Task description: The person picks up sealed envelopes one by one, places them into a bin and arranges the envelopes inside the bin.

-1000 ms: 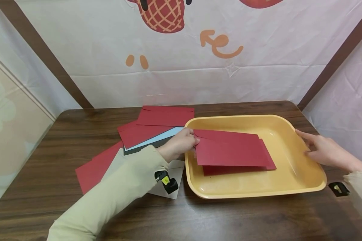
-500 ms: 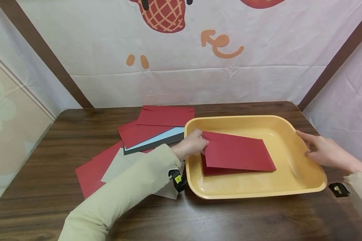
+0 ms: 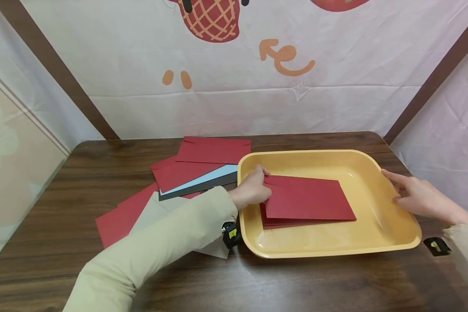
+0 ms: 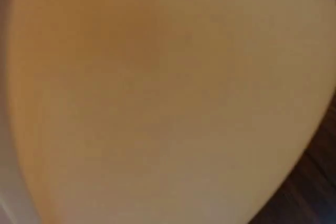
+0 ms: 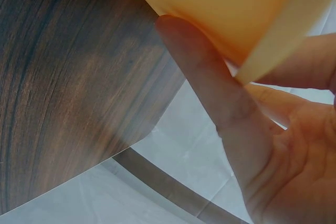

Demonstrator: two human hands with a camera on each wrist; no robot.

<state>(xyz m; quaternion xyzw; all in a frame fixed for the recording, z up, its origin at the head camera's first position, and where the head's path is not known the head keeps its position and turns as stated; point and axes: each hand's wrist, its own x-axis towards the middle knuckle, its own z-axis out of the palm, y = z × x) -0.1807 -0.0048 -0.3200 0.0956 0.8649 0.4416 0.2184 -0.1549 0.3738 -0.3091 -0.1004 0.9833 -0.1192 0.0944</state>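
Note:
In the head view, several red envelopes (image 3: 306,198) lie stacked in the left part of a yellow tray (image 3: 370,216). At the stack's left end is my left hand (image 3: 253,187), its thumb and index finger spread apart at the top envelope's edge. Some of its fingers are hidden. My right hand (image 3: 423,195) holds the tray's right rim; in the right wrist view its thumb (image 5: 197,59) lies against the tray wall (image 5: 231,3), with other fingers beyond the rim. Only the blurred tray wall (image 4: 168,98) and a bit of table show in the left wrist view.
Left of the tray, more red envelopes (image 3: 214,150) overlap with a light blue one (image 3: 196,178), a dark one (image 3: 218,182) and grey-white ones (image 3: 152,212) on the wooden table (image 3: 296,281). A printed cloth (image 3: 234,108) hangs behind the table.
My left hand has moved right and lowered a red envelope onto those in the tray, and its fingers have spread off the edge. The right hand has stayed at the rim.

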